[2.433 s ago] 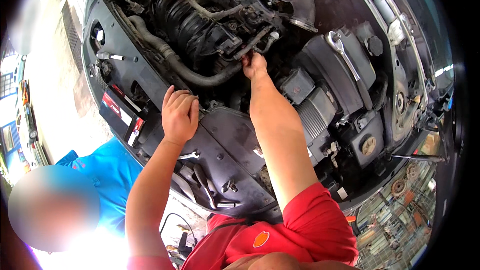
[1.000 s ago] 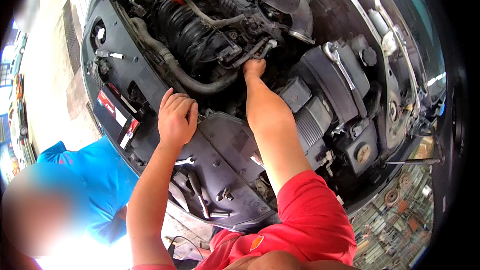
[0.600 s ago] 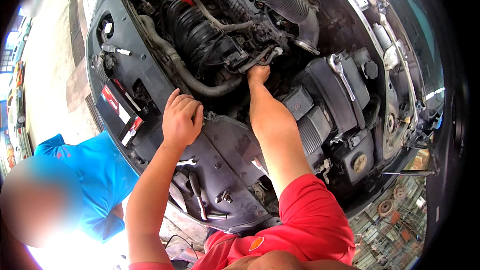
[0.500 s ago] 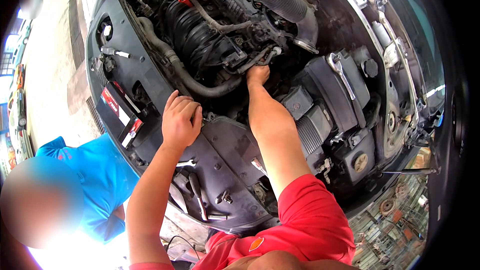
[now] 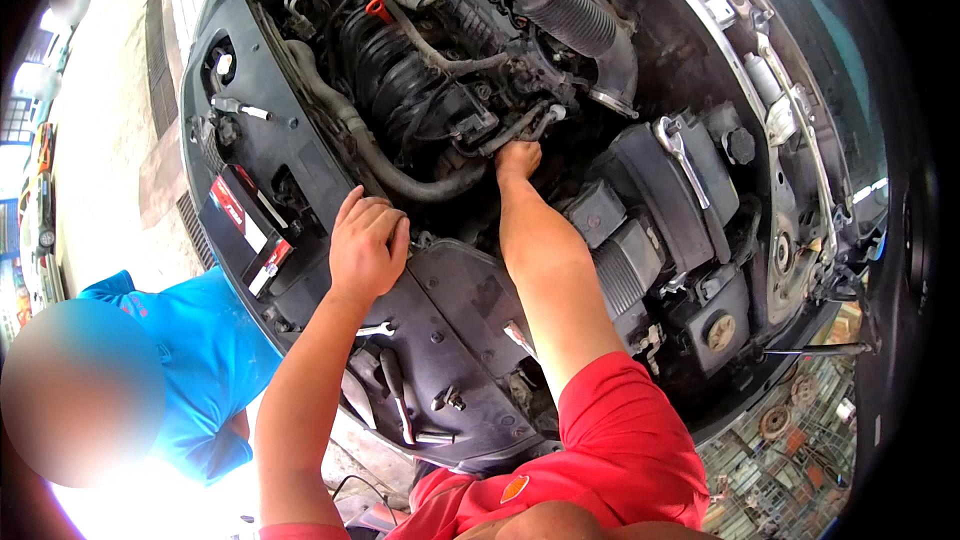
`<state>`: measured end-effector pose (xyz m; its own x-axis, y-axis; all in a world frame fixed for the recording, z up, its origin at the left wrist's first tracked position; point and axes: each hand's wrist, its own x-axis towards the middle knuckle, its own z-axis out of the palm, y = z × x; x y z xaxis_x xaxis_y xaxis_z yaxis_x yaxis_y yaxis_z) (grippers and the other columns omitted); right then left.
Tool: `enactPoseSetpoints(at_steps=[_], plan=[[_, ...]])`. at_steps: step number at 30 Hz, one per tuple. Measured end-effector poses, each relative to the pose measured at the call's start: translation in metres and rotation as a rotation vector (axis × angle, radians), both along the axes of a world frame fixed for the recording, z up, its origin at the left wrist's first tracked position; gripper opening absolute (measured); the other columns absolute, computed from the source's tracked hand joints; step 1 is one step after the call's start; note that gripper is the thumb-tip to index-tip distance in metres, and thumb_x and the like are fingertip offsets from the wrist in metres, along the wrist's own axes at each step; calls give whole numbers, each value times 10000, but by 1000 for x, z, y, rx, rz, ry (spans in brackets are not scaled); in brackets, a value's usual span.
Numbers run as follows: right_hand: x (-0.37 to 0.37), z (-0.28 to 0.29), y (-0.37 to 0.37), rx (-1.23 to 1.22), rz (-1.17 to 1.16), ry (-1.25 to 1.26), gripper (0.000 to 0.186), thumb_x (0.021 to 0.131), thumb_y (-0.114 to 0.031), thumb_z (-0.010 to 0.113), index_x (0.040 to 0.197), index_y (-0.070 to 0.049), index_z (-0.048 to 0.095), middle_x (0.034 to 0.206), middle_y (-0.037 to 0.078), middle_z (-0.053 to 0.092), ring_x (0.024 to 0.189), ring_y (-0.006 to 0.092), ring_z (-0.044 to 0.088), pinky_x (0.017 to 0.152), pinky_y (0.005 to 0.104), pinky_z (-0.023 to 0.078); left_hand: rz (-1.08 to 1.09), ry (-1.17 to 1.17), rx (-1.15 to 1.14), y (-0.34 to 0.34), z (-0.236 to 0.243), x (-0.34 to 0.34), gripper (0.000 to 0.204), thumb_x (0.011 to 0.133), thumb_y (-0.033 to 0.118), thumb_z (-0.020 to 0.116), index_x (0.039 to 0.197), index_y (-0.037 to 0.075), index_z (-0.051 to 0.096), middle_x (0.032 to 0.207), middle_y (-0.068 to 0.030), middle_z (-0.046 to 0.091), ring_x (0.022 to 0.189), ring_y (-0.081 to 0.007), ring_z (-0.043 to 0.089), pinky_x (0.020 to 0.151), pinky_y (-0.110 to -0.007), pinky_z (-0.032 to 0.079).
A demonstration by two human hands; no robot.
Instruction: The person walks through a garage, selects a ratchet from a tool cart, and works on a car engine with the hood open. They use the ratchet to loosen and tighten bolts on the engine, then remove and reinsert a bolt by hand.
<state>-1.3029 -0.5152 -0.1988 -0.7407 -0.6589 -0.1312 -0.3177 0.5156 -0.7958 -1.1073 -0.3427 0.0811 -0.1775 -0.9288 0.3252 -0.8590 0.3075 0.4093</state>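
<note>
My left hand rests on the black front panel of the open engine bay, fingers stretched over its inner edge and holding nothing. My right hand reaches down into the engine bay, just past the end of a thick black coolant hose. Right above it runs a thinner hose with a pale fitting. The fingers are tucked under these parts, so whether they grip anything is hidden. The ribbed black intake manifold lies to the left of that hand.
A ratchet wrench lies on a black cover at right. An open-end wrench, a ratchet and a small fitting lie on the panel. Farther left are a red-and-black box and a person in a blue shirt.
The whole view has shifted slightly. Both hands keep nearly the same places, the left on the panel and the right down among the hoses.
</note>
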Motion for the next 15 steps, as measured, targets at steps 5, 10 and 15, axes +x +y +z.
enactPoseSetpoints(at_steps=[5, 10, 15], plan=[[-2, 40, 4, 51, 83, -114, 501, 976, -309, 414, 910, 106, 687, 987, 333, 658, 941, 520, 588, 824, 574, 453, 9, 20, 53, 3, 4, 0, 61, 829, 79, 647, 840, 35, 688, 897, -113, 680, 955, -278, 648, 1062, -484, 415], [0, 45, 6, 2, 49, -171, 488, 964, -311, 437, 904, 102, 691, 984, 331, 662, 942, 522, 590, 826, 577, 451, -3, 17, 58, 4, 4, 0, 66, 827, 76, 650, 856, 36, 693, 901, -114, 681, 954, -277, 648, 1062, -484, 415], [3, 32, 5, 52, -7, -201, 451, 969, -251, 386, 1041, 104, 653, 1109, 334, 627, 1056, 508, 552, 935, 554, 431, -7, -18, 24, 2, 2, 0, 100, 814, 77, 662, 904, 40, 687, 907, -88, 681, 941, -259, 645, 1063, -468, 418]])
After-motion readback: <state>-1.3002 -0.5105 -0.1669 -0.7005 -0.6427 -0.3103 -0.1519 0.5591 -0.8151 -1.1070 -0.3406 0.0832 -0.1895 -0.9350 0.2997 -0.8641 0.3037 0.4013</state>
